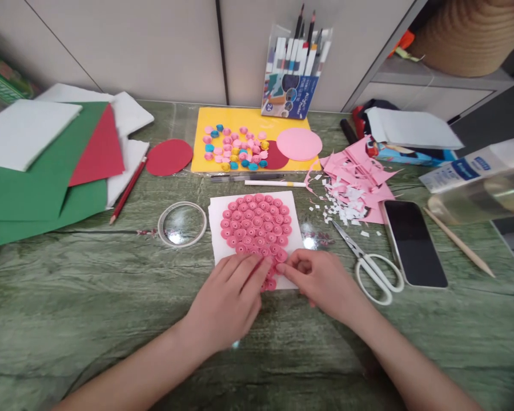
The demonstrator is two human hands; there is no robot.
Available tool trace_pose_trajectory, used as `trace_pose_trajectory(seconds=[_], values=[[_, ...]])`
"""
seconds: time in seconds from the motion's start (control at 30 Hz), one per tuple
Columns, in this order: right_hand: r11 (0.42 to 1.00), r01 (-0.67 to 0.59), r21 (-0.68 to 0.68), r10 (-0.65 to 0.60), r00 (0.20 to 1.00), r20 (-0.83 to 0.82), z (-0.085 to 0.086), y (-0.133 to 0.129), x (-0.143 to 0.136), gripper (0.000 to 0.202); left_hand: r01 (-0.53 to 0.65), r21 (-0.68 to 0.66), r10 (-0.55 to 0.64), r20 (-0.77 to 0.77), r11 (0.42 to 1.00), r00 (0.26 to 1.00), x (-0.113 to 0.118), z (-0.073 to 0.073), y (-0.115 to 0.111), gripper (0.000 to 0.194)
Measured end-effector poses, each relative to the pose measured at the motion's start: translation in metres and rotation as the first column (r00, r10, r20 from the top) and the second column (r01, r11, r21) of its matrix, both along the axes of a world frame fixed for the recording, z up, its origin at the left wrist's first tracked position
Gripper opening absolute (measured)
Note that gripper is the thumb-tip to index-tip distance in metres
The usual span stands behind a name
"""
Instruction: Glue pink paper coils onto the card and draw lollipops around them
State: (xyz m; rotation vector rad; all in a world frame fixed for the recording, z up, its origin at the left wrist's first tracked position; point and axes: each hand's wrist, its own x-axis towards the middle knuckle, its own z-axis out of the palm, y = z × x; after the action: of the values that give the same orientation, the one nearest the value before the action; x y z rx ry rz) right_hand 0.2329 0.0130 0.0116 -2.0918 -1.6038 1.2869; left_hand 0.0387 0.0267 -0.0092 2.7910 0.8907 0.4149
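A round cluster of pink rolled paper flowers (257,220) lies on a white square sheet (216,222) in the middle of the table. Over the cluster's lower left rests my left hand (229,294), its fingers stretched out and touching the flowers. My right hand (321,279) is at the lower right edge, thumb and forefinger pinched together against one of the small pink paper flowers (280,267). Part of the cluster is hidden beneath the left fingers.
White-handled scissors (377,277) and a phone (415,242) lie to the right, below pink scraps (360,171). A tape roll (182,224) sits left. Behind, yellow card (252,117) bears coloured paper rolls (235,151). Green paper (38,188) is piled far left.
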Motion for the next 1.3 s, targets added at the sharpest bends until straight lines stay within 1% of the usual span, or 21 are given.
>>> trace_pose_trajectory(seconds=[0.1,0.2,0.37,0.43,0.53,0.7,0.77,0.83,0.93,1.03,1.13,1.3], values=[[0.999,0.016,-0.047,-0.016,1.000,-0.009,0.000,0.001,0.001,0.031,-0.033,0.062,0.031,0.032,0.998,0.999,-0.002,0.004,0.004,0.033],[0.995,0.021,-0.099,-0.025,0.999,-0.039,-0.001,0.003,0.002,0.032,-0.052,0.095,0.049,0.037,0.994,0.998,-0.003,0.008,0.007,0.029],[0.992,0.017,-0.124,-0.023,0.999,-0.045,-0.003,0.007,0.004,0.033,-0.099,0.168,0.095,0.033,0.981,0.995,-0.008,0.017,0.013,0.028],[0.993,0.009,-0.119,-0.013,0.999,-0.037,-0.005,0.007,0.005,0.033,-0.149,0.207,0.146,0.029,0.967,0.989,-0.012,0.021,0.017,0.028],[0.996,-0.005,-0.092,0.002,1.000,-0.030,-0.007,0.007,0.005,0.032,-0.252,0.243,0.262,-0.009,0.937,0.965,-0.018,0.026,0.025,0.027],[0.999,0.007,-0.043,-0.009,0.999,-0.036,-0.010,0.004,0.006,0.034,-0.404,0.228,0.439,-0.132,0.886,0.889,-0.026,0.028,0.035,0.028],[0.999,0.005,-0.034,-0.007,0.998,-0.057,-0.010,0.003,0.007,0.036,-0.447,0.226,0.487,-0.167,0.865,0.858,-0.029,0.030,0.035,0.029],[1.000,-0.015,-0.022,0.013,0.996,-0.084,-0.010,0.003,0.008,0.038,-0.465,0.234,0.509,-0.182,0.854,0.842,-0.032,0.031,0.035,0.030],[0.998,-0.057,-0.030,0.051,0.987,-0.152,-0.007,0.004,0.010,0.043,-0.479,0.259,0.531,-0.197,0.839,0.824,-0.036,0.031,0.034,0.030],[0.997,-0.063,-0.034,0.055,0.979,-0.198,-0.005,0.005,0.011,0.048,-0.508,0.277,0.568,-0.211,0.816,0.796,-0.039,0.027,0.036,0.028],[0.999,-0.051,-0.014,0.047,0.979,-0.197,-0.006,0.002,0.009,0.045,-0.520,0.277,0.582,-0.232,0.808,0.780,-0.040,0.023,0.038,0.027],[0.999,-0.038,-0.008,0.036,0.985,-0.168,-0.011,0.001,0.007,0.040,-0.529,0.250,0.581,-0.239,0.811,0.778,-0.040,0.018,0.040,0.025]])
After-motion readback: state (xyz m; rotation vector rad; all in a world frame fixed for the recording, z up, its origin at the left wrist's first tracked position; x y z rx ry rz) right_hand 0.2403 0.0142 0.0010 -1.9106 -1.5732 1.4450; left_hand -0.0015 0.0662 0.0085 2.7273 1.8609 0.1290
